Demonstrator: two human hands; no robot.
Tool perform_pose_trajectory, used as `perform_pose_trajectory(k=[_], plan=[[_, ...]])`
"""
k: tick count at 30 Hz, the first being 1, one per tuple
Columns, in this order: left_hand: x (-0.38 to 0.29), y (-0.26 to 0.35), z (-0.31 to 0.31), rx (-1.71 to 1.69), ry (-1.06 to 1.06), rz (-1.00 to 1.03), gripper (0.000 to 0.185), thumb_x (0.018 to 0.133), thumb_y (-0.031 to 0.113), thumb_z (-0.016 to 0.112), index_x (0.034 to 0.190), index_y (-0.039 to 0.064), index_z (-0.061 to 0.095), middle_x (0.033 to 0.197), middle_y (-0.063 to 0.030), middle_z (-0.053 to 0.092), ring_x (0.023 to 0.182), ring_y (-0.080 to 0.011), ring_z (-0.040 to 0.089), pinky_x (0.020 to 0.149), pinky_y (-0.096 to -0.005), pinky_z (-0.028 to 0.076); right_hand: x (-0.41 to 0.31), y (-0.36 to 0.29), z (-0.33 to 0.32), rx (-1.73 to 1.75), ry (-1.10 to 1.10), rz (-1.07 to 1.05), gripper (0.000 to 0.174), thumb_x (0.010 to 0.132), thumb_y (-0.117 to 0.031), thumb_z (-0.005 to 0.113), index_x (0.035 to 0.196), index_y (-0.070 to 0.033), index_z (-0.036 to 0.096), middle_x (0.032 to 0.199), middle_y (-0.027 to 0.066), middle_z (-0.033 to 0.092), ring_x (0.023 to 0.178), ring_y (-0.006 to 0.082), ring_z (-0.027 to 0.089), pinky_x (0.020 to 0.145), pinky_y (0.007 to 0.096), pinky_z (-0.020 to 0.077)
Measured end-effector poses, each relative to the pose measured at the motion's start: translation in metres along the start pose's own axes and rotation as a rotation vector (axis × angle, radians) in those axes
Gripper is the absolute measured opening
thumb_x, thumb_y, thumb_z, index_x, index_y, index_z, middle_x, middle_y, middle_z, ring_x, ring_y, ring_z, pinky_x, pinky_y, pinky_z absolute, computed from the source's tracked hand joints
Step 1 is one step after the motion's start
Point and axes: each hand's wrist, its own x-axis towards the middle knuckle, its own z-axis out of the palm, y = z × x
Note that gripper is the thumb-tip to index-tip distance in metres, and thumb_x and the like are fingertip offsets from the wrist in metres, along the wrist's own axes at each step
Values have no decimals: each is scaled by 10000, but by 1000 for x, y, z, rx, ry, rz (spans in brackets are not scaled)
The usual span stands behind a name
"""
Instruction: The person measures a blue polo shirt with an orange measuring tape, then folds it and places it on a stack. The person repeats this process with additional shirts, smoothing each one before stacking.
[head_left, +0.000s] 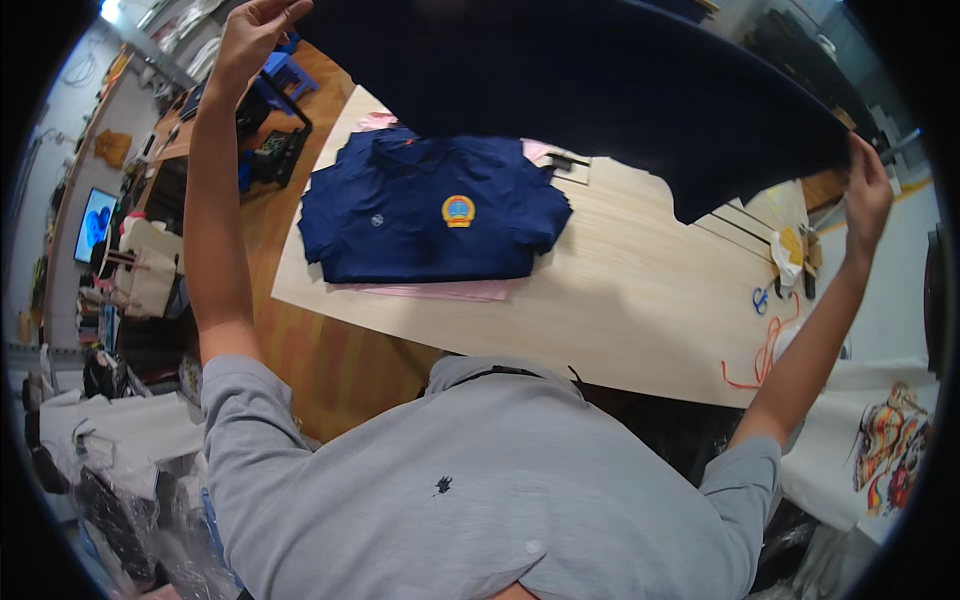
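Observation:
A dark navy garment (570, 82) is spread in the air between my raised hands, above the far part of the pale wooden table (637, 300). My left hand (259, 30) pinches its upper left edge at the top of the view. At the right, my right hand (868, 180) grips the opposite side. Nearer me, a stack of navy polo shirts (420, 247) lies on the table, the top one bearing a round red, yellow and blue emblem (458, 212). Pink cloth (465, 290) sticks out from under the stack. The garment's top edge runs out of view.
Orange cord (766, 352) and blue-handled scissors (760, 301) lie at the table's right end, near a yellow and white item (787, 247). A blue plastic stool (289, 75) stands on the floor at the upper left. Plastic-wrapped goods (142, 517) are at the lower left.

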Motion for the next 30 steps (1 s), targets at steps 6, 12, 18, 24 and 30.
perform_pose_trajectory(k=[6, 12, 18, 24, 30], plan=[[-44, 57, -82, -33, 67, -78, 336, 970, 415, 745, 959, 84, 692, 703, 25, 618, 562, -41, 567, 469, -200, 395, 5, -30, -4, 441, 80, -5, 310, 1071, -233, 619, 1356, -136, 694, 1282, -7, 718, 976, -14, 615, 840, 193, 476], [-46, -9, -141, -317, -120, -299, 404, 980, 424, 723, 1094, 38, 693, 834, -53, 718, 676, -146, 710, 523, -246, 508, 21, -77, 58, 505, -198, 95, 332, 1042, -333, 651, 1300, -134, 713, 812, -65, 617, 600, -10, 509, 524, 170, 343], [-30, -104, -118, -235, -156, -381, 550, 991, 467, 682, 1342, 47, 631, 1194, -71, 707, 1102, -203, 727, 944, -302, 589, 44, -118, 182, 493, -362, 228, 459, 951, -494, 735, 1160, -86, 753, 665, -69, 572, 578, 27, 632, 510, 157, 424], [18, -122, -154, -395, 22, -314, 500, 988, 418, 709, 1248, -4, 637, 1073, -140, 737, 1002, -253, 756, 842, -366, 615, 73, -185, 242, 557, -168, 192, 521, 954, -482, 741, 1208, -27, 733, 874, 50, 756, 776, 121, 750, 683, 202, 562], [19, -143, -182, -522, 195, -110, 367, 1022, 330, 683, 1195, 12, 620, 1042, -130, 724, 1011, -261, 753, 828, -355, 617, 58, -226, 237, 805, -117, 125, 511, 1007, -384, 694, 1223, 79, 693, 1066, 121, 755, 937, 196, 767, 880, 276, 601]])
